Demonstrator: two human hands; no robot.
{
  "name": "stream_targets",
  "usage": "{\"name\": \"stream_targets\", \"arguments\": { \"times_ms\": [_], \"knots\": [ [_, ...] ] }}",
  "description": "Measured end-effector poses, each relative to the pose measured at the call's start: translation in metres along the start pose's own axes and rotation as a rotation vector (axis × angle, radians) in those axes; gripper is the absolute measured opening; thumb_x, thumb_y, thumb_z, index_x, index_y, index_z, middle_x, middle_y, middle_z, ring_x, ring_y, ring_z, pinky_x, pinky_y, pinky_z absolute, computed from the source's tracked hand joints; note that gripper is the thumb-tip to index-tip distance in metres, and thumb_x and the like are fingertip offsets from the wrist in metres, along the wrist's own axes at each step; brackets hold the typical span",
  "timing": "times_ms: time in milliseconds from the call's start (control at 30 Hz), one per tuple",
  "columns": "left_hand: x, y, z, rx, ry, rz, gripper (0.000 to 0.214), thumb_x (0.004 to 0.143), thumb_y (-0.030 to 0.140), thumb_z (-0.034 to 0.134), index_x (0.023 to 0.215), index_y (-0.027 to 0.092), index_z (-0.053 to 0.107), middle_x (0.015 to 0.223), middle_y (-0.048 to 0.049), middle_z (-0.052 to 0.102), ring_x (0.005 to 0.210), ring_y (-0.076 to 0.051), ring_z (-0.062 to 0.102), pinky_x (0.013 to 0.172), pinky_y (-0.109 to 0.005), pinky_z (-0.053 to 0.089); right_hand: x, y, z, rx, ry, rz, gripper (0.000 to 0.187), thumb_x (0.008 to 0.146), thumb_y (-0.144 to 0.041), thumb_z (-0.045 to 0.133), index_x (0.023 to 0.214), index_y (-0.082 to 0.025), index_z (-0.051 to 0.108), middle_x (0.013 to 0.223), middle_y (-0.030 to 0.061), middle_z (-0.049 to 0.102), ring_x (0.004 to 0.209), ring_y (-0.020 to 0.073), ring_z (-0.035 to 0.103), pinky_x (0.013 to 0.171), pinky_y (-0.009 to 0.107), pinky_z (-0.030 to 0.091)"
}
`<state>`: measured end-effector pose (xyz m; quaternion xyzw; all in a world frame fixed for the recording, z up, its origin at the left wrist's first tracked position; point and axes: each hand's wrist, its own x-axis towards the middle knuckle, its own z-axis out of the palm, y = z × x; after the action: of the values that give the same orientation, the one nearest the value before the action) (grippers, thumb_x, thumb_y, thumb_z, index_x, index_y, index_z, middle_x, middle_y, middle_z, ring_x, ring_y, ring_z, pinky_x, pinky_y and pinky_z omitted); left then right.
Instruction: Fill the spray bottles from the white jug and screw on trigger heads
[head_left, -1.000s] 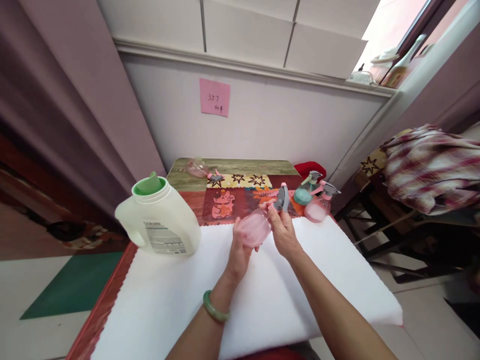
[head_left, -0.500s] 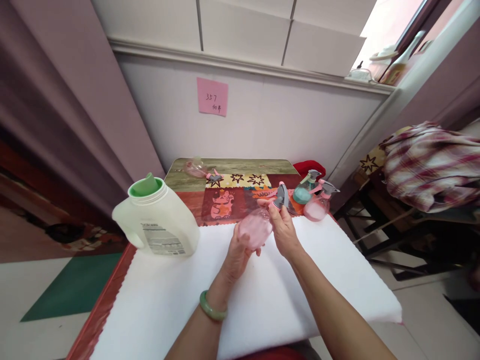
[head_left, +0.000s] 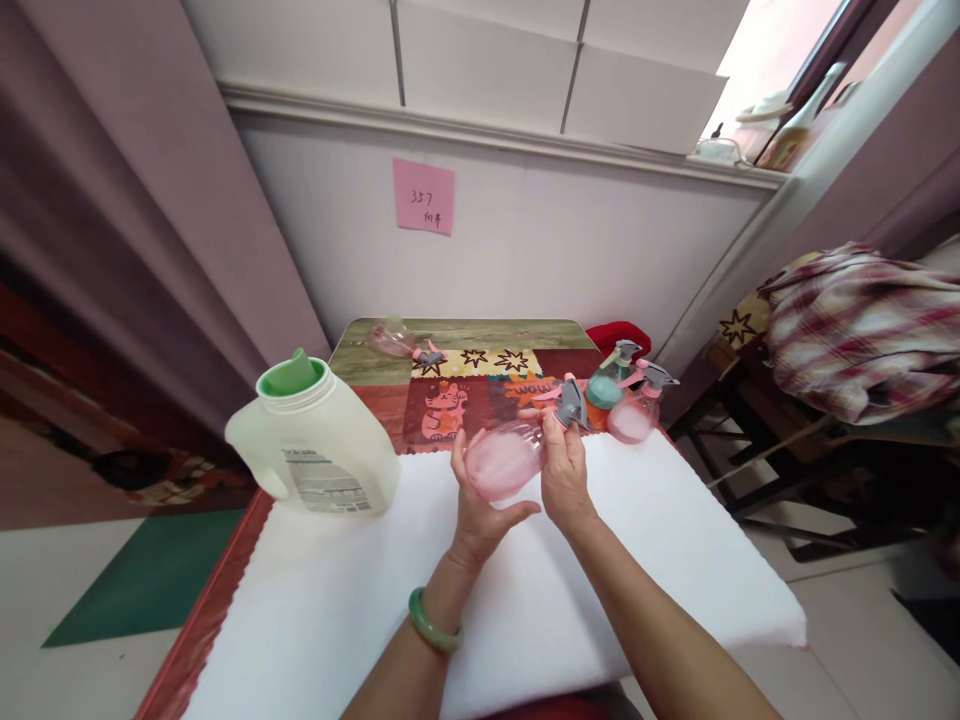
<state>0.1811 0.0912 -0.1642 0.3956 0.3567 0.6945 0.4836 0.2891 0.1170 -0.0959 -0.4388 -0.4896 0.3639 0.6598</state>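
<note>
A pink translucent spray bottle [head_left: 504, 462] lies tilted in the air above the white foam pad [head_left: 480, 590]. My left hand [head_left: 480, 515] cups the bottle's round body from below, thumb sticking out. My right hand [head_left: 564, 478] is closed around the bottle's neck just below its grey trigger head [head_left: 571, 405]. A green bangle [head_left: 433, 621] circles my left wrist.
A large white jug with a green spout [head_left: 315, 445] stands at the pad's left rear corner. A teal spray bottle [head_left: 604, 385] and another pink one [head_left: 636, 412] stand at the right rear. A further pink bottle [head_left: 401, 342] lies on the far table.
The bottle has tipped over more toward horizontal. My left hand has slid down under its body, and my right hand has shifted slightly along the neck.
</note>
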Motion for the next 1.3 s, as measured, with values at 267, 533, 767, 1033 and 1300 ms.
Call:
{"name": "stream_targets", "arguments": {
  "times_ms": [267,533,767,1033,1300],
  "knots": [
    [0.012,-0.001,-0.010,-0.339,-0.379,-0.720,0.098,0.080,0.091,0.030,0.120,0.010,0.067,0.077,-0.0144,0.073,0.039,-0.014,0.052,0.035,-0.024,0.028,0.000,0.003,-0.013,-0.001,-0.199,-0.043,0.030,0.098,-0.051,0.055,0.107,-0.026,0.069,0.112,0.0058,0.072,0.105,0.0234,0.064,0.099,0.039,0.045],
    [0.008,0.005,-0.005,-0.206,-0.227,-0.322,0.070,0.076,0.059,0.077,0.131,0.022,0.055,0.125,-0.0129,0.065,0.094,-0.022,0.065,0.079,-0.035,0.052,0.006,0.002,-0.009,-0.038,-0.082,0.051,0.041,0.098,-0.055,0.052,0.110,-0.020,0.069,0.119,0.0090,0.072,0.115,0.0253,0.062,0.106,0.042,0.043],
    [0.006,-0.003,-0.005,0.035,-0.068,-0.108,0.083,0.044,0.027,0.098,0.115,0.027,0.055,0.117,-0.0033,0.058,0.110,-0.026,0.057,0.098,-0.038,0.044,0.006,-0.001,-0.005,-0.075,0.016,0.168,0.041,0.091,-0.061,0.059,0.099,-0.020,0.060,0.100,0.0060,0.073,0.096,0.0231,0.066,0.088,0.037,0.050],
    [0.010,0.010,-0.007,-0.431,-0.285,-0.611,0.085,0.073,0.085,0.059,0.127,0.019,0.061,0.116,-0.0172,0.069,0.086,-0.028,0.069,0.056,-0.032,0.050,-0.003,0.003,-0.004,0.089,-0.106,0.166,0.042,0.090,-0.060,0.061,0.110,-0.023,0.059,0.083,-0.0016,0.067,0.066,0.0156,0.062,0.062,0.029,0.052],
    [0.009,0.010,-0.008,-0.464,-0.232,-0.529,0.063,0.083,0.064,0.067,0.125,0.018,0.064,0.108,-0.0139,0.072,0.078,-0.023,0.066,0.051,-0.029,0.046,-0.006,0.000,-0.007,-0.080,-0.120,0.159,0.038,0.090,-0.061,0.059,0.085,-0.025,0.050,0.068,-0.0052,0.055,0.056,0.0131,0.051,0.052,0.026,0.045]
  ]
}}
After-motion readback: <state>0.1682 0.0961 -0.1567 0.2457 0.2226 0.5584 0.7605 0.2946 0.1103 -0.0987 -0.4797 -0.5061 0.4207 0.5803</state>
